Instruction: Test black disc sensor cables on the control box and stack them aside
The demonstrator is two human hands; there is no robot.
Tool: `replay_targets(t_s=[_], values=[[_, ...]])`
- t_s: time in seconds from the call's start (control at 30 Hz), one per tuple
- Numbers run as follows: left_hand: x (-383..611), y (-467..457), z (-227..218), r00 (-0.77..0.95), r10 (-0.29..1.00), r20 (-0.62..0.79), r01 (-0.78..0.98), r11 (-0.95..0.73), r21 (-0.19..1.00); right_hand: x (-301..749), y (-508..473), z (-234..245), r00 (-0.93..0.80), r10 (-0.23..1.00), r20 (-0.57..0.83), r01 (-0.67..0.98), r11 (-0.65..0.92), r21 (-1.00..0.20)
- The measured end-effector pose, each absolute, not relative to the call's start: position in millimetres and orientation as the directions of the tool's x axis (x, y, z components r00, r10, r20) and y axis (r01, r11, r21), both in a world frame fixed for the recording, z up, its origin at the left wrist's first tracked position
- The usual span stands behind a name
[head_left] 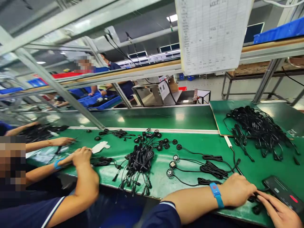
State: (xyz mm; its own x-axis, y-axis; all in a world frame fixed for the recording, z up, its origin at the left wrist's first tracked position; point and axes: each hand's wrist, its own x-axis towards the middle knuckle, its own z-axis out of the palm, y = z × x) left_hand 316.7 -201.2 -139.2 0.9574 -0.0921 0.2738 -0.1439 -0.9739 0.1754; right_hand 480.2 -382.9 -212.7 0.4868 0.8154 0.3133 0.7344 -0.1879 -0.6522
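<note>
My left hand (pixel 238 190), with a blue wrist strap (pixel 216 194) behind it, is closed with its fingertips on a small black cable connector (pixel 255 195). My right hand (pixel 282 210) pinches at the same spot from the right, its fingers mostly straight and close together. The connector is largely hidden between both sets of fingers. Right behind them lies a black box with a red switch (pixel 283 193). Left of my hands, coiled black cables (pixel 215 169) with round black end pieces (pixel 170 173) are laid out on the green tabletop (pixel 190 186).
A heap of black cables (pixel 256 129) covers a green board at the right. Another cable bundle (pixel 140 158) lies mid-table. At the left, co-workers' hands (pixel 82 155) work near a white glove-like piece (pixel 101 146). A paper sheet (pixel 213 34) hangs from the shelf rail.
</note>
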Motion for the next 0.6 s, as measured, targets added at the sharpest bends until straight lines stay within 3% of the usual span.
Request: replay_targets(t_s=[0.1, 0.2, 0.33, 0.4, 0.5, 0.6], values=[[279.4, -195.2, -120.9, 0.915, 0.041, 0.402, -0.082, -0.955, 0.286, 457.2, -388.7, -202.3, 0.508, 0.77, 0.386, 0.734, -0.153, -0.661], [210.9, -181.4, -107.7, 0.771, 0.31, 0.557, 0.092, -0.919, 0.384, 432.7, -399.9, -182.4, 0.573, 0.632, 0.521, 0.753, -0.155, -0.64], [111.6, -131.8, -117.0, 0.486, 0.558, 0.673, 0.502, -0.808, 0.307, 423.2, -416.1, -165.3, 0.616, 0.451, 0.646, 0.784, -0.265, -0.562], [75.3, -104.9, -131.5, 0.39, 0.672, 0.63, 0.639, -0.69, 0.34, 426.5, -423.5, -166.4, 0.633, 0.411, 0.656, 0.774, -0.363, -0.519], [43.6, -86.8, -151.3, 0.295, 0.845, 0.446, 0.777, -0.484, 0.402, 428.8, -431.2, -173.4, 0.659, 0.427, 0.619, 0.748, -0.456, -0.482], [38.8, -90.4, -158.5, 0.232, 0.911, 0.341, 0.819, -0.372, 0.437, 427.5, -432.5, -177.3, 0.652, 0.476, 0.591, 0.754, -0.491, -0.436]])
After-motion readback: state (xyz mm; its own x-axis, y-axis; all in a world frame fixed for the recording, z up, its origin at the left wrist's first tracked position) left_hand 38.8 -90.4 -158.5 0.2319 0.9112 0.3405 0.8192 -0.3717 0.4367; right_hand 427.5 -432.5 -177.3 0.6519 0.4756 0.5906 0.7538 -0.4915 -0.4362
